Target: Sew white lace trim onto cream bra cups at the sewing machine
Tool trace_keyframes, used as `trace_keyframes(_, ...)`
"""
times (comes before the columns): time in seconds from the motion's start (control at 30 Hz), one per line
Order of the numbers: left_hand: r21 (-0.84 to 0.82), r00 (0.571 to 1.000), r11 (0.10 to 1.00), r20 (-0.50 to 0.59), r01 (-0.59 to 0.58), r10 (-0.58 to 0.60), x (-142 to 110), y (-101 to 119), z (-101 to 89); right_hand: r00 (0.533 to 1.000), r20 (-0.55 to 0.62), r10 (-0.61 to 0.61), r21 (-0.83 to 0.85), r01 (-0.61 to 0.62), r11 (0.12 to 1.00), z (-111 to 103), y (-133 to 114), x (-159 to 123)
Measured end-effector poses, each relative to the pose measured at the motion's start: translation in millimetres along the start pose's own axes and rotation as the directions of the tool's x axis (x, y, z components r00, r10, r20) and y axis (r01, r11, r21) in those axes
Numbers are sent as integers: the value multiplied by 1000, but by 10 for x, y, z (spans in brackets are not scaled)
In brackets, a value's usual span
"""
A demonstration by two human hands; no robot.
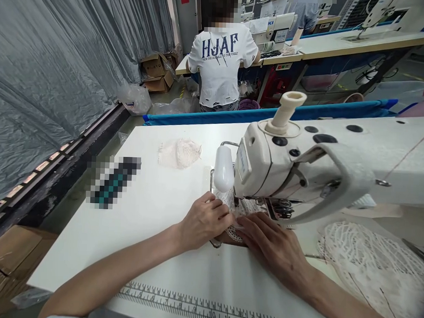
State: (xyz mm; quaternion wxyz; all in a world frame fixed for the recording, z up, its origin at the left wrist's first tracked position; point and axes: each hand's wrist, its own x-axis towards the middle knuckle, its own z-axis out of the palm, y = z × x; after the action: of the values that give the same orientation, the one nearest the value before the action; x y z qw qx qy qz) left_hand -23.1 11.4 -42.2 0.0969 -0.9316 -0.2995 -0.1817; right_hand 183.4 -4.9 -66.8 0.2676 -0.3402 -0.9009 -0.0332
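plainly, white lace (249, 206) lies pinched in curled left fingers (221, 210) and under flattened right fingers (261, 225).

Sewing workshop — sewing machines (337, 149), worktables (154, 222), co-worker (218, 69).

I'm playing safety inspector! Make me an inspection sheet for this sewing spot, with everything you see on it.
Surface: white table, with a ruler scale along the near edge.
Job's things: white sewing machine; mesh lace beneath its head.
Clutter: pale lace piece lying left; white lace heap at right; dark object too blurred to name.
Hands: left hand curled, right hand with fingers stretched forward, both at the mesh lace; grip unclear.
Cables: nothing seen on the white table.
Surroundings: silvery curtain, cardboard boxes, person in a white T-shirt at another table.
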Motion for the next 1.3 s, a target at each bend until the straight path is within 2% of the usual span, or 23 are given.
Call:
trace_keyframes(0.13, -29, 999, 999, -6, 33, -33, -69, 69, 37, 998, 65, 19, -3, -19, 1000, -59, 30, -25)
trace_keyframes(0.3, -77, 997, 997, -79, 20, -26, -100, 134, 50, 998, -23, -59, 55, 61, 997, -87, 77, -102)
trace_keyframes(0.4, -101, 991, 995, -131, 6, -19, -90, 130, 24, 995, -36, -93, 105, 97, 990, -55, 75, -160)
trace_keyframes(0.6, -106, 986, 993, -164, -59, 41, -111, 149, 18, 979, 19, -202, 197, 194, 961, -51, 80, -217)
trace_keyframes(0.77, -67, 981, 996, -186, -58, 44, -140, 179, 37, 971, 61, -230, 181, 216, 960, -15, 114, -288)
trace_keyframes(1.13, -37, 978, 996, -197, -84, 75, -138, 187, 23, 975, -27, -221, 178, 223, 959, -35, 93, -244)
trace_keyframes(1.3, -27, 981, 997, -185, -71, 65, -150, 191, 37, 965, -51, -257, 154, 262, 953, -64, 90, -183)
